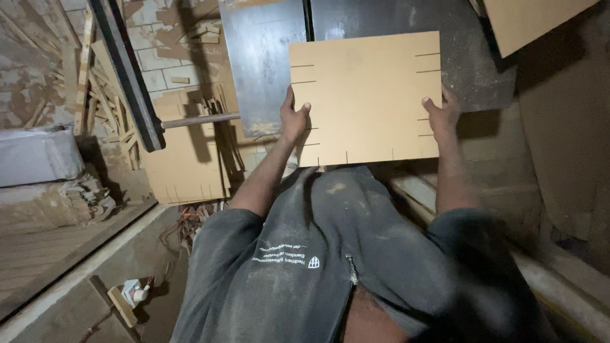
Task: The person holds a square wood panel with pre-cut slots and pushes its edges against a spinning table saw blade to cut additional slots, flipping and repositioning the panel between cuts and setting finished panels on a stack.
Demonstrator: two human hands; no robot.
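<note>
Both hands hold a tan board (365, 95) with short slots cut into its edges, flat above a dark metal tabletop (264, 63). The left hand (293, 117) has its grip closed on the board's left edge, thumb on top. The right hand (441, 114) grips the right edge likewise. More tan boards (184, 159) lean against the brick wall (159, 57) to the left.

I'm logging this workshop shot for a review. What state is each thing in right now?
Tan board: held up flat by both side edges, short slots cut along its edges.
Left hand: gripping the board's left edge.
Right hand: gripping the board's right edge.
Dark metal table: bare, scuffed.
Slotted boards: leaning, stacked against the wall.
</note>
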